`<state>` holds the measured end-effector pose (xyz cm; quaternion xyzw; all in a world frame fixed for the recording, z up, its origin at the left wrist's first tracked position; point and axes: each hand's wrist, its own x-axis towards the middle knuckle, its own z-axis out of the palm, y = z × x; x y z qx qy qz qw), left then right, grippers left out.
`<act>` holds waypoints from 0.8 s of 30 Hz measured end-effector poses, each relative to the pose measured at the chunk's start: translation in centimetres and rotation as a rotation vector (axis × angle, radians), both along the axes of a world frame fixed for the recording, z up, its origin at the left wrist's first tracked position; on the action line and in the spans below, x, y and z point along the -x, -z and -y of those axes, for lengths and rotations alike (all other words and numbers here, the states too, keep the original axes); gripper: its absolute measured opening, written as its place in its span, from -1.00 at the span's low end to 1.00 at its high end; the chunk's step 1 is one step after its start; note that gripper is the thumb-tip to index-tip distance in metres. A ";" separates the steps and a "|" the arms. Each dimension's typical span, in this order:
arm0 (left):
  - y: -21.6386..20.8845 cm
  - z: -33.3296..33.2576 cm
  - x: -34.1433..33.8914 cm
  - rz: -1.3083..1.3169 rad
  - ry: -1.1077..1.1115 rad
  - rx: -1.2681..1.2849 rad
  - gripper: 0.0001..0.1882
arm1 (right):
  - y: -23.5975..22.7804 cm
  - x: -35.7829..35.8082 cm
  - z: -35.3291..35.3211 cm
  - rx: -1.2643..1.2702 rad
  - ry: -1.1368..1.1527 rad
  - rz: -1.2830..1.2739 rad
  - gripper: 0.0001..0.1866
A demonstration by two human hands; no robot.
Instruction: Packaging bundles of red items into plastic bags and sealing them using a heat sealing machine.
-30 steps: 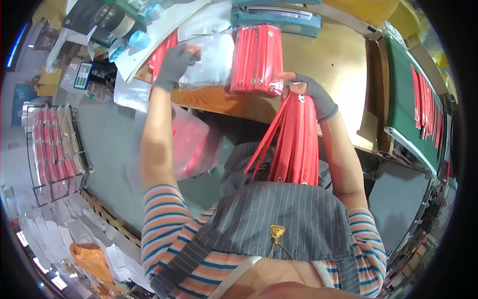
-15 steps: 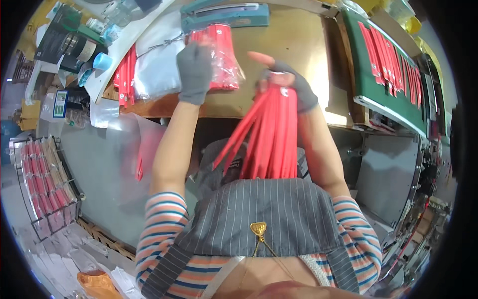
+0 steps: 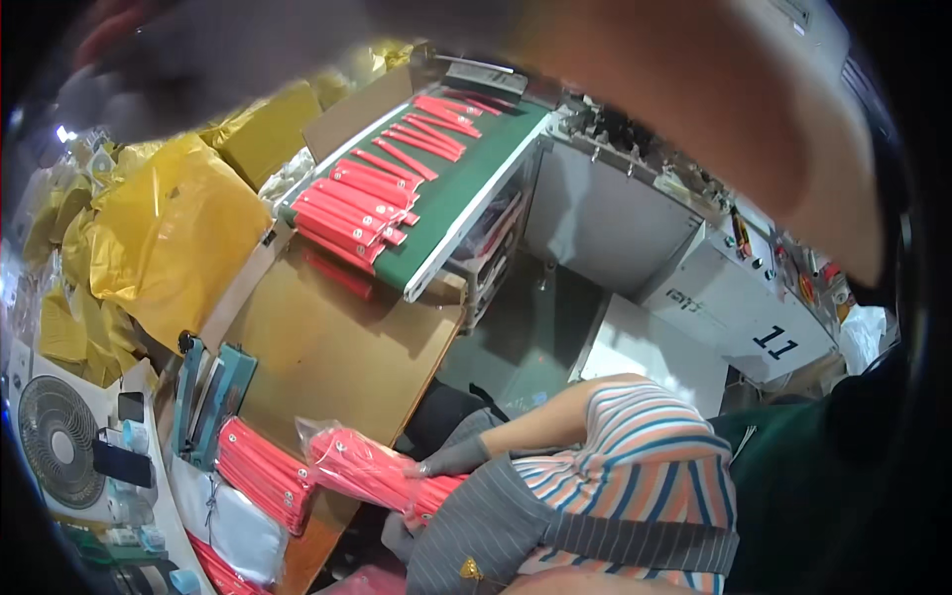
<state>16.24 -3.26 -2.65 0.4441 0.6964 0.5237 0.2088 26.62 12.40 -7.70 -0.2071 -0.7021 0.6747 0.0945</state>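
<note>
Our red strips (image 3: pixel 377 470) have gone into a clear bag (image 3: pixel 310 434) by the table (image 3: pixel 327 332) edge. Our right hand (image 3: pixel 456 459) curls round them; our left hand, we can't tell. Soft squeezing should keep them neat.

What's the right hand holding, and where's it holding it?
The right hand grips a bagged bundle of red strips partway along its length, close to the striped apron.

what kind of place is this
Likely a packing workshop: long red strips lie on a flat green conveyor-like belt, a clear plastic bag holds more, and a slim teal device resembles a bag sealer.
</note>
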 end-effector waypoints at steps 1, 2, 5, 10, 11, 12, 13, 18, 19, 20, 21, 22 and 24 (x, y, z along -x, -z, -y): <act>-0.7 0.4 -0.5 0.215 0.189 0.211 -0.69 | -0.3 -1.6 0.5 -0.057 -0.080 0.191 -0.52; -0.9 -0.3 0.1 0.222 0.199 0.202 -0.69 | -0.9 -2.3 1.2 -0.109 -0.148 0.381 -0.55; -2.3 -5.8 5.0 -0.109 0.218 0.020 -0.86 | -5.0 0.4 -2.1 -0.844 0.348 0.160 -0.71; -6.9 -13.6 14.2 -0.350 -0.039 -0.220 -0.86 | -15.0 4.0 -6.0 -1.112 0.570 -0.178 -0.83; -7.3 -14.1 17.1 -0.541 0.102 -0.023 -0.81 | -15.2 4.9 -7.8 -1.108 0.521 -0.119 -0.82; -7.8 -14.4 19.6 -0.722 0.240 0.190 -0.74 | -15.5 5.8 -9.8 -1.099 0.465 -0.064 -0.81; -7.0 -14.7 21.3 -0.758 0.288 0.374 -0.72 | -17.6 6.7 -12.1 -1.057 0.160 0.376 -0.75; -11.4 -19.4 17.6 -0.921 -0.016 -0.036 -0.64 | -19.5 5.4 -16.4 -1.167 0.520 0.082 -0.82; -12.0 -19.8 18.0 -0.977 0.171 -0.125 -0.66 | -18.1 5.8 -17.5 -1.166 0.495 0.090 -0.83; -13.1 -19.6 17.5 -0.978 0.114 -0.052 -0.66 | -18.5 5.7 -18.4 -1.229 0.293 0.308 -0.83; -14.8 -19.4 16.5 -0.698 0.222 0.162 -0.69 | -18.7 5.4 -18.7 -1.101 0.292 0.232 -0.83; -15.7 -18.9 16.5 -0.402 0.314 0.339 -0.72 | -18.8 5.3 -18.8 -1.156 0.301 0.096 -0.85; -14.9 -17.4 17.6 -0.316 0.263 0.149 -0.69 | -18.9 5.4 -17.7 -1.010 0.335 -0.058 -0.87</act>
